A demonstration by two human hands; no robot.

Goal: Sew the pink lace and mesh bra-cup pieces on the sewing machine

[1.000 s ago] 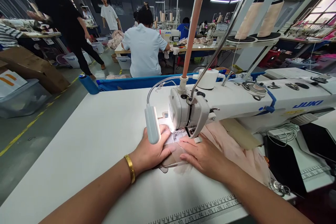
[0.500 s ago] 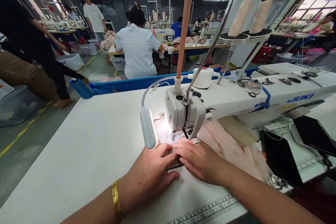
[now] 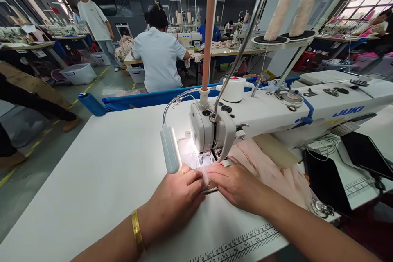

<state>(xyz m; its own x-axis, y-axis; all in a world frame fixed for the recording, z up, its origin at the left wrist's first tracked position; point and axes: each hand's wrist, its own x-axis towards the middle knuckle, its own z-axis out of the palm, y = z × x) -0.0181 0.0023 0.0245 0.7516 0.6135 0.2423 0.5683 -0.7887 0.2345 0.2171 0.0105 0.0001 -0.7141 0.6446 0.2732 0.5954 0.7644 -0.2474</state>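
Observation:
At the needle area of a white sewing machine [image 3: 211, 127], a strip of sheer pale pink fabric [image 3: 205, 177] stretches between my two hands. My left hand [image 3: 176, 194], with a gold bangle at the wrist, has its fingers curled closed on the fabric's left side. From the right, my right hand [image 3: 241, 182] pinches the fabric, its fingertips just in front of the presser foot. More of the pink fabric lies bunched to the right, under the machine arm. A small lamp [image 3: 170, 149] lights the stitching spot, just above my left hand.
Pink thread cones [image 3: 279, 16] stand on a holder behind the machine. A blue thread spool [image 3: 92, 104] lies at the table's left corner. Two dark phone-like devices [image 3: 325, 182] rest at the right. A printed ruler [image 3: 239, 245] runs along the front edge. Other people are nearby.
My hands have drawn apart a little, exposing the fabric between them. My left thumb has tucked in under the fingers. At far left a person has walked mostly out of view.

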